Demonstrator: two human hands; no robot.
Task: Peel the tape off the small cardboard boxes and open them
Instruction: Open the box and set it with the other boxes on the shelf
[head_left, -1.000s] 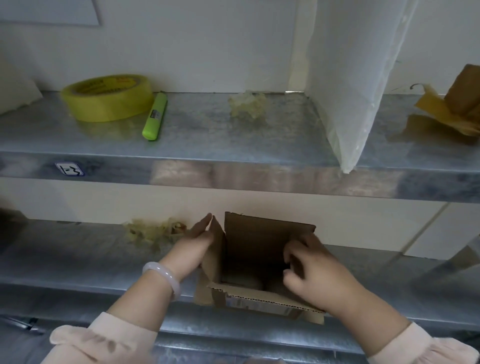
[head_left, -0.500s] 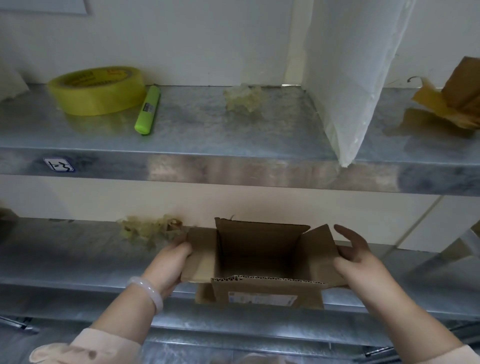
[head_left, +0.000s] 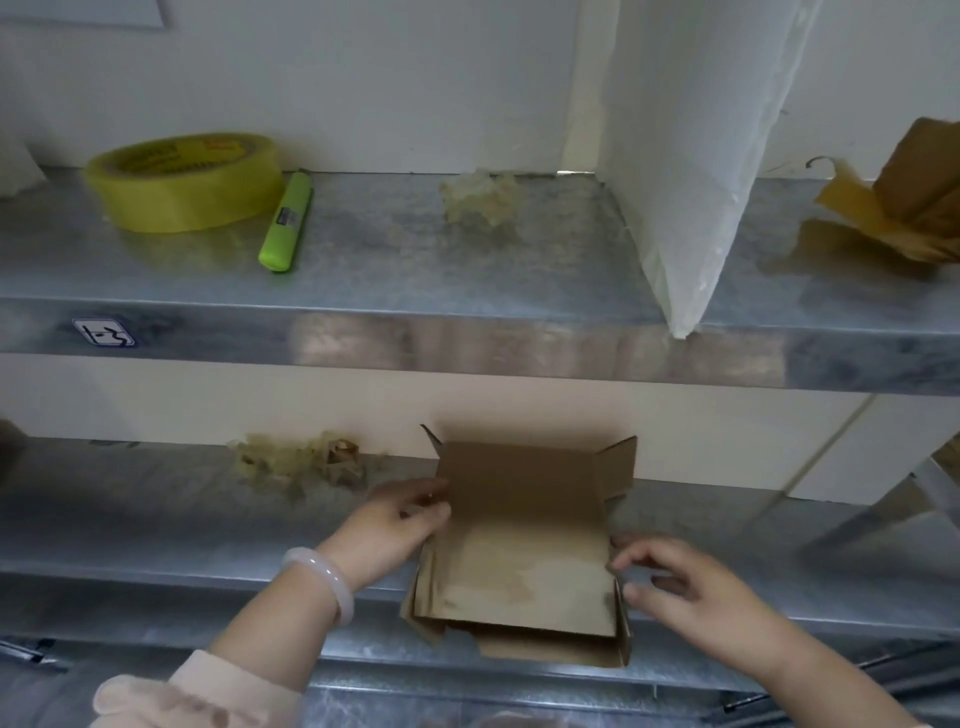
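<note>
Brown cardboard box lies flattened at the near edge of the lower metal shelf. Left hand pinches its left edge between thumb and fingers. Right hand touches its right edge, fingers curled loosely, gripping nothing.

A roll of yellow tape lies at the upper left of the frame on the upper metal shelf, with a green highlighter just beside it on the right. A white bag stands upright at upper right. A small label sticks to the shelf's front edge at left.
</note>
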